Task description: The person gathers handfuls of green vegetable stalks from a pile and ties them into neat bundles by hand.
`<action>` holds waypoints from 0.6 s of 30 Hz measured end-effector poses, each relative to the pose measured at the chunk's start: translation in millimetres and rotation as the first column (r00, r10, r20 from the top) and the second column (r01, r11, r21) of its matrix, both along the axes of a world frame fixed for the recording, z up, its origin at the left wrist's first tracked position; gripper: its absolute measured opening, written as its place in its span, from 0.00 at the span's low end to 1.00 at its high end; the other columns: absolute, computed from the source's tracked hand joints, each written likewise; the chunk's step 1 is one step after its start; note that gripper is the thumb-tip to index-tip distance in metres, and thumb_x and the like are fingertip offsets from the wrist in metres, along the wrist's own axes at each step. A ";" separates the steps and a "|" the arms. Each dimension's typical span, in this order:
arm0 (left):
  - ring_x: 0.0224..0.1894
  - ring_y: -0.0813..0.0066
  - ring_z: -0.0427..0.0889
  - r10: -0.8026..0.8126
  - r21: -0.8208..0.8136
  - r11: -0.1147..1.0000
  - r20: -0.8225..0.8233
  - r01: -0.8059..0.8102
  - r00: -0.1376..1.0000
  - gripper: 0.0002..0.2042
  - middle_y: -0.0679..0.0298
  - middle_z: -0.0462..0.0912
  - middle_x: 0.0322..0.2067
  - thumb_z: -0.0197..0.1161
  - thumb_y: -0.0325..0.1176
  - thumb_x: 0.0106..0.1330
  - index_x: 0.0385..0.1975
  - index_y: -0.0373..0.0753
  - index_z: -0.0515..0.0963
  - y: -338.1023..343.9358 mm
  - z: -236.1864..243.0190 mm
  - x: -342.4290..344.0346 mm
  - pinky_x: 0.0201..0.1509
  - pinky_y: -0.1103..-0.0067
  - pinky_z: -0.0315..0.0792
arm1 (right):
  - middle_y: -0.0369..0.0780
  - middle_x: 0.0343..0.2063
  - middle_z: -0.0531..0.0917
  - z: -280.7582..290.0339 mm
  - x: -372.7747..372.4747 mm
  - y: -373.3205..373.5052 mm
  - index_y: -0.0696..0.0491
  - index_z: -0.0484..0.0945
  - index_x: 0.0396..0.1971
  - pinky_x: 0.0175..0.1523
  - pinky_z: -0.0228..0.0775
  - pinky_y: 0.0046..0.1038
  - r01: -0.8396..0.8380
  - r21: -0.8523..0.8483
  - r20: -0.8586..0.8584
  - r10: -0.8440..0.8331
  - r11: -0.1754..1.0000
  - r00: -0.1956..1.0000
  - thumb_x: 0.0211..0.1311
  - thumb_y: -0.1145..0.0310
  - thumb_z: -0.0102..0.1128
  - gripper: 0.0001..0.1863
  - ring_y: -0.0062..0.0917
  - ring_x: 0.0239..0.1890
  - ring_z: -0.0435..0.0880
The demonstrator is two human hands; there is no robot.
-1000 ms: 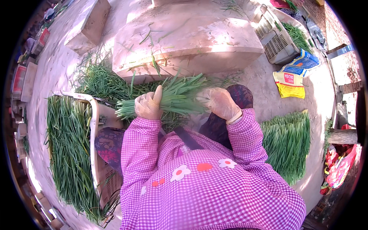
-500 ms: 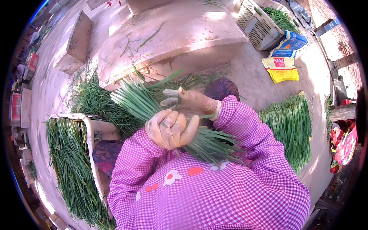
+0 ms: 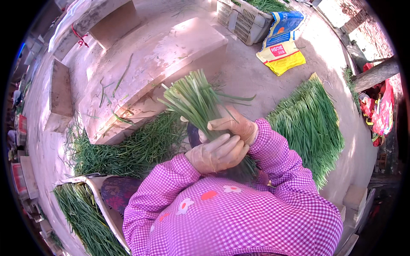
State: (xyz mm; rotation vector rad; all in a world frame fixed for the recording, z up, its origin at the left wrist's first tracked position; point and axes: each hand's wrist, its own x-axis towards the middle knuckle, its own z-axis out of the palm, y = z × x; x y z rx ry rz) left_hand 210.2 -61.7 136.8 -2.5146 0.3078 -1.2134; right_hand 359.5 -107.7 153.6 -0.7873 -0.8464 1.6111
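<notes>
A bunch of green chives (image 3: 194,96) stands nearly upright in front of my chest, its pale cut ends pointing up and away from me. My left hand (image 3: 220,154), in a thin pale glove, is closed round the lower part of it. Wrapped round the bunch from the right is my gloved right hand (image 3: 235,127), its thumb across the stalks just above the left fingers. The leafy ends hang below the hands, partly hidden by them. On the right lies a thick, neat row of chives (image 3: 305,128). More chives (image 3: 87,217) fill a pale-rimmed container at my left.
Loose green leaves (image 3: 124,151) are heaped on the ground ahead, against a low stone slab (image 3: 153,64). A stone block (image 3: 60,96) stands at the left. A plastic crate (image 3: 245,23) holds greens beside a blue and yellow bag (image 3: 282,42). A log (image 3: 376,74) juts in at right.
The bunch has swung from leaning left to nearly upright. My right hand, beside it with fingers extended before, now grips it. The whole view has shifted, so surroundings appear further left.
</notes>
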 end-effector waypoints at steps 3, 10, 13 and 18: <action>0.56 0.78 0.70 -0.099 -0.099 0.991 -0.133 0.086 0.986 0.13 0.76 0.72 0.48 0.57 0.43 0.63 0.48 0.61 0.77 -7.3 -10.5 13.0 0.63 0.71 0.65 | 0.36 0.37 0.79 -10.5 34.2 -25.3 0.56 0.71 0.50 0.42 0.72 0.19 0.271 -0.026 -0.061 -0.272 0.962 0.960 0.63 0.72 0.55 0.16 0.18 0.36 0.78; 0.43 0.69 0.76 -0.072 -0.676 0.734 0.014 0.062 0.997 0.27 0.64 0.75 0.40 0.69 0.29 0.52 0.56 0.43 0.72 17.6 9.8 45.5 0.51 0.71 0.71 | 0.34 0.50 0.75 -14.8 87.7 -76.8 0.57 0.62 0.62 0.60 0.61 0.24 0.470 0.064 0.379 -0.457 0.880 0.805 0.57 0.65 0.65 0.34 0.18 0.53 0.71; 0.31 0.73 0.76 -0.015 -0.834 0.546 -0.107 -0.081 0.994 0.30 0.66 0.77 0.29 0.73 0.31 0.50 0.55 0.37 0.71 13.5 20.2 71.7 0.36 0.77 0.72 | 0.37 0.54 0.74 -32.6 83.9 -78.0 0.56 0.58 0.66 0.63 0.60 0.26 0.475 0.118 0.337 -0.486 0.872 0.807 0.56 0.61 0.67 0.40 0.21 0.57 0.70; 0.28 0.78 0.75 -0.111 -0.810 0.586 -0.046 0.027 0.993 0.13 0.68 0.78 0.27 0.67 0.28 0.58 0.43 0.36 0.79 22.8 -6.1 97.7 0.34 0.81 0.71 | 0.40 0.60 0.71 -65.2 87.4 -82.1 0.55 0.54 0.68 0.65 0.58 0.27 0.373 0.048 0.656 -0.311 0.927 0.688 0.56 0.59 0.68 0.44 0.22 0.60 0.68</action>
